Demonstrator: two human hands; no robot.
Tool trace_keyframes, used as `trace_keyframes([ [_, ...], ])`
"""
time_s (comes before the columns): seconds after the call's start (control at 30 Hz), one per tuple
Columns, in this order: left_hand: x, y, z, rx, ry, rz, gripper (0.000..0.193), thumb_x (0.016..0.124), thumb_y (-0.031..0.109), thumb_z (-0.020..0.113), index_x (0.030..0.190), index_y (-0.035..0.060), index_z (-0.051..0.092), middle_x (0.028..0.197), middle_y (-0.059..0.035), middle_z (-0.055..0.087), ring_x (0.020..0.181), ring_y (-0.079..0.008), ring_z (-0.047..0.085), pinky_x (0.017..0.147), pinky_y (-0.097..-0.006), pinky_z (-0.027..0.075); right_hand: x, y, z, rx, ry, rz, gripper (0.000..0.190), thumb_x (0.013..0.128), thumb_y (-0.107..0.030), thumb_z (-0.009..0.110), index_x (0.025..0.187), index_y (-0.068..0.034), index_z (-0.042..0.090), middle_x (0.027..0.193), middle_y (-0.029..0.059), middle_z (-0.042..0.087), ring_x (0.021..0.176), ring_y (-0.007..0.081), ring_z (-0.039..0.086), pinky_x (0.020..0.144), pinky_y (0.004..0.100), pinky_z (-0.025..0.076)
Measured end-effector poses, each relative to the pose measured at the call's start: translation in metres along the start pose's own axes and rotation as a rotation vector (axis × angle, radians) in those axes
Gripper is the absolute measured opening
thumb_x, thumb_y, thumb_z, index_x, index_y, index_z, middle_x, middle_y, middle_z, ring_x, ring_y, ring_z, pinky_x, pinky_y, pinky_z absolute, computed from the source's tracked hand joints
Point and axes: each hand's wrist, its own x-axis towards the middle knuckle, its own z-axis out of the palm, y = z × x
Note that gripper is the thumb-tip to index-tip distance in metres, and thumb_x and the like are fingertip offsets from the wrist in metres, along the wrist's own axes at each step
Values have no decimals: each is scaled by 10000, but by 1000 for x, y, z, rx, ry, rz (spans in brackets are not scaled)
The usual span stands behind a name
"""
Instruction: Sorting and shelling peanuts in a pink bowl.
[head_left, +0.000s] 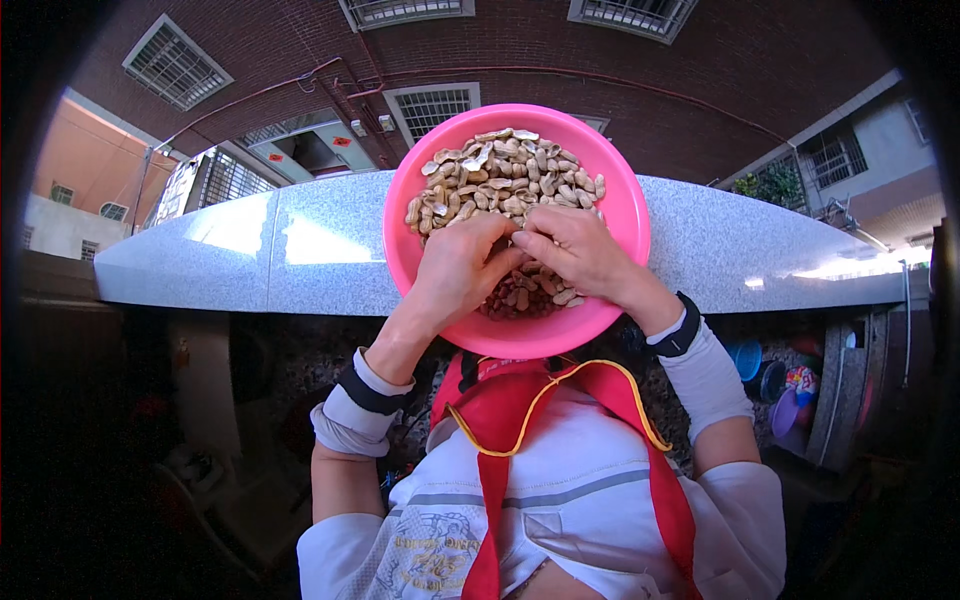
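A round pink plastic basin (517, 341) stands before me. Unshelled peanuts and pale empty shells (517, 169) fill its far side. Dark red shelled peanut kernels (517, 300) lie in the near part, with a few whole peanuts (564, 297) at their right edge. Above the middle of the basin, my left hand (469, 255) and my right hand (574, 247) meet at the fingertips. Thumbs and forefingers of both are pinched close together. Whatever may be between them is hidden by the fingers.
The basin rests on a speckled grey stone ledge (334, 240) that runs left and right. Beyond the ledge rises a brick building wall (540, 45) with barred windows. Below the ledge at right are a blue container (745, 360) and a purple basin (784, 412).
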Motion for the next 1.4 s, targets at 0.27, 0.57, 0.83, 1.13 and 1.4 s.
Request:
trace_keyframes([
  [0.27, 1, 2, 1, 172, -50, -36, 187, 829, 214, 569, 758, 44, 536, 699, -144, 575, 684, -359, 578, 603, -447, 442, 3, -1, 0, -52, 13, 46, 430, 903, -430, 438, 780, -22, 488, 734, 171, 535, 728, 358, 553, 632, 438, 422],
  [0.57, 1, -4, -1, 144, -74, 118, 97, 754, 145, 567, 754, 56, 530, 706, -139, 569, 677, -355, 562, 607, -448, 433, 4, 3, 5, -133, -59, -1, 615, 781, -633, 509, 816, -19, 527, 733, 173, 581, 715, 368, 584, 621, 451, 442],
  [0.83, 0, -3, -4, 114, -82, 139, 144, 779, 187, 584, 742, 56, 538, 687, -124, 560, 657, -336, 560, 602, -420, 432, 2, 5, 6, -141, -61, -14, 619, 769, -643, 513, 811, -25, 531, 736, 171, 585, 718, 367, 585, 623, 450, 442],
  [1.13, 0, 3, -3, -27, 10, 47, 140, 822, 169, 566, 824, 29, 581, 714, -138, 570, 678, -315, 578, 632, -387, 449, 0, 5, 2, -133, 20, 26, 484, 854, -521, 484, 841, -39, 524, 746, 165, 585, 727, 364, 586, 626, 447, 441],
  [1.4, 4, 3, -4, -120, 149, -208, 183, 853, 165, 545, 923, 5, 601, 768, -151, 604, 664, -262, 593, 626, -340, 458, 0, 8, 8, -180, 158, 240, 211, 845, -290, 544, 898, -93, 597, 765, 123, 586, 769, 331, 582, 659, 441, 443],
])
